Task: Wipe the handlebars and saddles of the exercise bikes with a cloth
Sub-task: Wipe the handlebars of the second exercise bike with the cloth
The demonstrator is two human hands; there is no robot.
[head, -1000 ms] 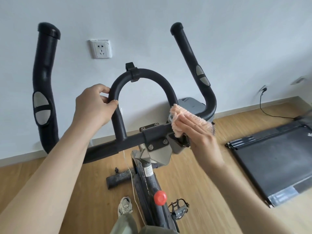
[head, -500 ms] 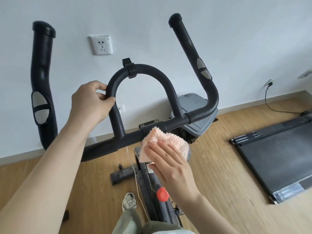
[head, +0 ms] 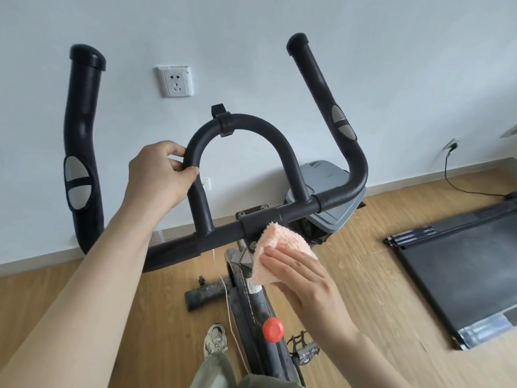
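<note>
The exercise bike's black foam handlebar (head: 218, 239) fills the middle of the head view, with an arched centre loop (head: 251, 121) and two upright side grips (head: 81, 135) carrying grey sensor pads. My left hand (head: 156, 175) is closed around the left leg of the loop. My right hand (head: 302, 278) presses a fluffy peach cloth (head: 277, 247) against the bike's stem just under the crossbar clamp. The bike frame with its red knob (head: 272, 329) runs down toward my legs. No saddle is in view.
A white wall with a socket (head: 174, 81) stands just behind the bars. A grey lidded bin (head: 327, 189) sits behind the right grip. A black treadmill deck (head: 458, 273) lies on the wooden floor at right, with a cable to a wall plug. My shoe (head: 215, 338) is beside the pedal.
My right hand carried the cloth from the right end of the crossbar leftward and down to the stem under the clamp. My left hand stayed gripping the loop.
</note>
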